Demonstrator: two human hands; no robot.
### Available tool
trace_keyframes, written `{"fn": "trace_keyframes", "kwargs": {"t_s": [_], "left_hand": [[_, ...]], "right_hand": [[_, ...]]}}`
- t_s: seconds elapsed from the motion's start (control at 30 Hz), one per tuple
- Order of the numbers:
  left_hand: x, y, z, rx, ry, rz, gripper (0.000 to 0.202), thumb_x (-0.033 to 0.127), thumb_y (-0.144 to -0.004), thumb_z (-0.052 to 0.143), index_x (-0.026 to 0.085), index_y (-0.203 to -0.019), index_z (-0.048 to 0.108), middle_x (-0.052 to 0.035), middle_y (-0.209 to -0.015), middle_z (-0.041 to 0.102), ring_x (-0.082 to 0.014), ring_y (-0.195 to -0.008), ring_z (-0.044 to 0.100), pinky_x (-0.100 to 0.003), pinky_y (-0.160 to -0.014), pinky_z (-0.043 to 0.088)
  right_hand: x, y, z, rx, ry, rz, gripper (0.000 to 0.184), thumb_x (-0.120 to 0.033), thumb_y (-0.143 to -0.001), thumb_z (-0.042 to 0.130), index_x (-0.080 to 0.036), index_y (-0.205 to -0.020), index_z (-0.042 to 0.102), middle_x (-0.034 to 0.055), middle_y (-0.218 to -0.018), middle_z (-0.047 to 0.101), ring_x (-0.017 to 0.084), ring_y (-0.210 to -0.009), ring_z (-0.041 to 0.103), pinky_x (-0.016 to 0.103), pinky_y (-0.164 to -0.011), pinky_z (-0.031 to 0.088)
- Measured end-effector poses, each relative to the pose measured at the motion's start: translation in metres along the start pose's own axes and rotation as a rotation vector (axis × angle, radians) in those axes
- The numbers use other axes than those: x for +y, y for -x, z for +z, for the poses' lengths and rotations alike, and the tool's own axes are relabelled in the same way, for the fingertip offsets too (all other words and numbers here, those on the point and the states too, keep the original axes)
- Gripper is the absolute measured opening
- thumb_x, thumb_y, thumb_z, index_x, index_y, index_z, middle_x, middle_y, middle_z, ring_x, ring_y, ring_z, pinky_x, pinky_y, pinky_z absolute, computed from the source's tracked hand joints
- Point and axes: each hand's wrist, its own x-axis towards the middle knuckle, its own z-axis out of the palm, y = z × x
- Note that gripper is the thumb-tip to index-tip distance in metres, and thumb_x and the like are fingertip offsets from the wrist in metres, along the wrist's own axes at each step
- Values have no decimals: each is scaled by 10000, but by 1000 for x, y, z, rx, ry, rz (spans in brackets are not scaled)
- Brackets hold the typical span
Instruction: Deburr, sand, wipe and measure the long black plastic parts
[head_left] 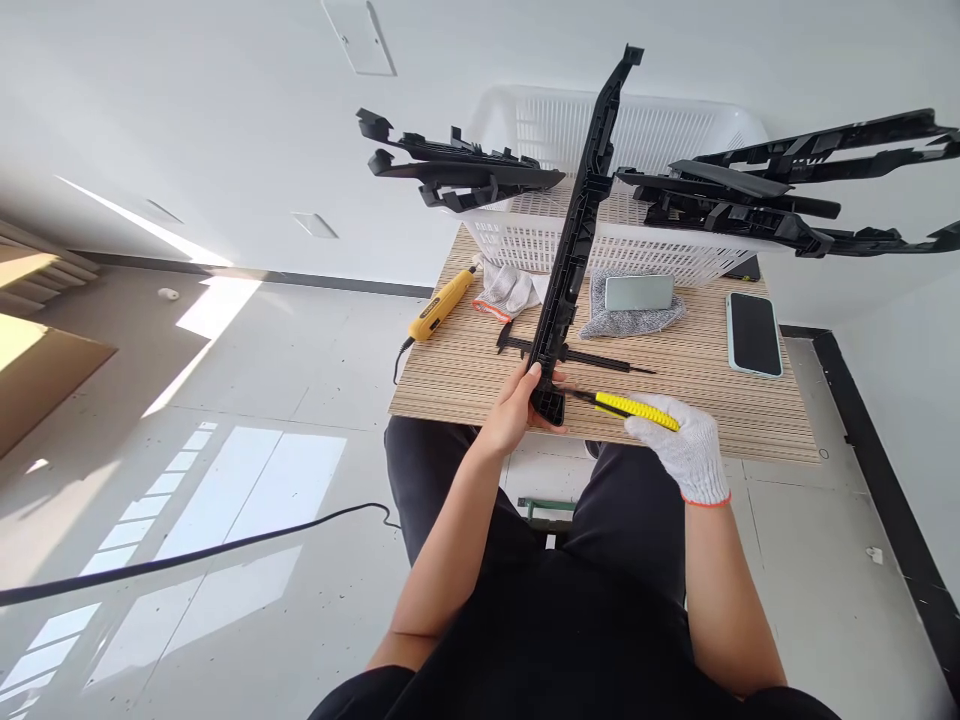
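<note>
Near table (pixel 450 400) edge, knife (pixel 637 408) beside strip (pixel 581 215).

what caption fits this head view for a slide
Left hand grips a black plastic part; gloved right hand holds a yellow-handled tool.

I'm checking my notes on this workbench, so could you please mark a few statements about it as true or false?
1. The right hand wears a white glove. True.
2. The left hand is gloved too. False: it is bare, gripping the long black plastic part.
3. Neither hand holds the yellow-handled tool. False: the right hand holds it.
4. The white basket carries black parts. True.
</note>
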Motion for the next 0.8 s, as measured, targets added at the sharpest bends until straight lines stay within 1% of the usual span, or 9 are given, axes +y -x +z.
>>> {"fn": "trace_keyframes", "kwargs": {"t_s": [0.07, 0.17, 0.3, 0.4, 0.47, 0.57, 0.63, 0.7, 0.8], "left_hand": [[-1, 0, 0, 17, -15, 4, 402, 523, -922, 585, 199, -1159, 615, -95, -1124, 690, -300, -1133, 671, -308, -557, 649], [-2, 0, 0, 24, -45, 3, 449, 560, -915, 583, 191, -1170, 617, -104, -1101, 702, -303, -1130, 666, -329, -585, 656], [-2, 1, 0, 5, -51, 9, 455, 549, -917, 577, 206, -1215, 609, -98, -1087, 709, -306, -1160, 644, -353, -635, 663], [0, 1, -2, -44, -19, -9, 416, 465, -896, 589, 204, -1220, 593, -97, -1116, 702, -308, -1142, 655, -348, -609, 650], [1, 0, -6, -90, 6, -32, 407, 409, -859, 591, 188, -1201, 589, -101, -1116, 706, -299, -1064, 690, -317, -558, 624], [-1, -2, -11, -150, 15, -37, 412, 381, -825, 572, 164, -1174, 596, -103, -1038, 725, -257, -884, 728, -235, -441, 535], [-3, -3, -14, -170, -3, -27, 407, 364, -810, 561, 154, -1156, 606, -97, -959, 734, -213, -740, 716, -185, -352, 424], [-3, -2, -16, -181, -26, -23, 417, 348, -790, 562, 148, -1153, 615, -95, -914, 739, -178, -635, 682, -173, -311, 348], [-1, -1, -15, -238, -28, -18, 493, 399, -775, 595, 152, -1201, 623, -94, -922, 737, -197, -668, 699, -197, -337, 397]], "right_hand": [[0, 2, 2, 36, -12, 8, 409, -503, -777, 797, -248, -1097, 781, 66, -1003, 780, 266, -910, 730, 413, -842, 599], [-1, 2, 2, -104, -29, 19, 413, -499, -750, 820, -250, -1077, 789, 64, -1035, 779, 276, -953, 731, 417, -880, 597], [-2, 0, 1, -9, -19, 71, 443, -520, -749, 808, -239, -1091, 784, 73, -1035, 777, 270, -926, 732, 412, -839, 600], [-1, -2, 0, -74, -39, 72, 401, -456, -720, 840, -243, -1055, 789, 55, -983, 778, 237, -895, 728, 364, -818, 588], [1, -2, 0, -18, -107, 101, 364, -400, -719, 835, -227, -1036, 788, 36, -839, 760, 187, -736, 694, 312, -680, 565], [4, -2, -2, 73, -338, 148, 319, -341, -726, 776, -189, -1007, 783, -11, -590, 644, 103, -470, 499, 248, -445, 406], [4, -2, -4, 84, -434, 153, 294, -316, -714, 745, -177, -970, 783, -18, -547, 606, 92, -440, 447, 239, -413, 352], [4, -2, -5, 60, -452, 154, 287, -293, -698, 739, -178, -957, 785, -17, -547, 599, 101, -461, 469, 236, -416, 348], [4, -2, -5, 19, -440, 149, 286, -264, -690, 744, -187, -962, 789, -24, -548, 592, 99, -478, 475, 231, -430, 353]]}}
